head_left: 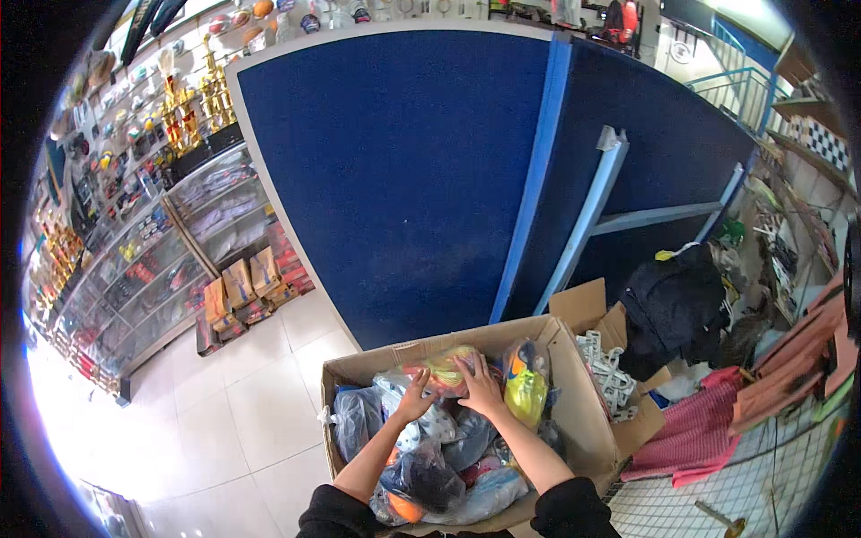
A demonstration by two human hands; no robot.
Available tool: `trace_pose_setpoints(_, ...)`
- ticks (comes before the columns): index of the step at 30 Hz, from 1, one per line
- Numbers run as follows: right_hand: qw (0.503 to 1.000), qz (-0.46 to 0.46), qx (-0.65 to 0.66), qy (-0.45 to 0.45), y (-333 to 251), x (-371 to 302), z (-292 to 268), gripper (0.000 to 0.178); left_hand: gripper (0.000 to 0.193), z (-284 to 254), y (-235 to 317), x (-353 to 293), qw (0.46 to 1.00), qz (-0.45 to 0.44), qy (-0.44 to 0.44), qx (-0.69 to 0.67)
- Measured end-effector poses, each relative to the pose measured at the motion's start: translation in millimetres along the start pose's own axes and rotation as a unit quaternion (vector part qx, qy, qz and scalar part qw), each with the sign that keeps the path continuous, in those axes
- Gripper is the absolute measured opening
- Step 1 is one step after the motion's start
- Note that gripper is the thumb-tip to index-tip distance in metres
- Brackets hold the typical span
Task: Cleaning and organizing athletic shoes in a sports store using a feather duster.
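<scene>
Black fabric sleeves (572,511) below; left hand (413,400) and right hand (482,388) spread, unclenched, against a multicoloured plastic-wrapped bundle (443,369), and a bright-yellow bagged item (526,394) sits just right of them!

Open cardboard box (585,394), bagged multicoloured bundle (443,371), yellow bag (525,396), grey bag (357,420) inside

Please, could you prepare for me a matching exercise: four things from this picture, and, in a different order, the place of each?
1. Right hand
2. Blue panel
3. Gold trophies
4. Pink cloth

A. right of the cardboard box
B. at the red-and-yellow bundle
C. directly beyond the box
D. upper left, above display shelves

Pairs: 1-B, 2-C, 3-D, 4-A
</scene>
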State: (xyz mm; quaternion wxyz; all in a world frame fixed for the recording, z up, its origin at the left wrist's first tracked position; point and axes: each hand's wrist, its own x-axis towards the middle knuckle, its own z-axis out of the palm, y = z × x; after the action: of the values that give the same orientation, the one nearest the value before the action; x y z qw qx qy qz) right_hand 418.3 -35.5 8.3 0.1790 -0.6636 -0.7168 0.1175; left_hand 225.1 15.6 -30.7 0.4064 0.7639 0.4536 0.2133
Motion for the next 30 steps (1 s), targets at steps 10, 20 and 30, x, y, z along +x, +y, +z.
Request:
trace_pose_setpoints(10,0.994,-0.076,-0.053,-0.054,27.6,21.6,23.2,0.082,0.059,11.8,-19.0,-10.0,0.994,-0.011,0.000,-0.108)
trace_pose_setpoints(20,0.999,0.006,0.051,-0.016,-1.9,26.8,-2.1,0.082,0.048,14.7,-24.2,-36.0,0.951,-0.078,0.161,-0.253)
trace_pose_setpoints(30,0.939,0.231,0.203,0.153,2.7,-33.1,-44.5,0.078,0.071,-1.3,-0.6,-49.9,0.836,-0.217,0.159,-0.478)
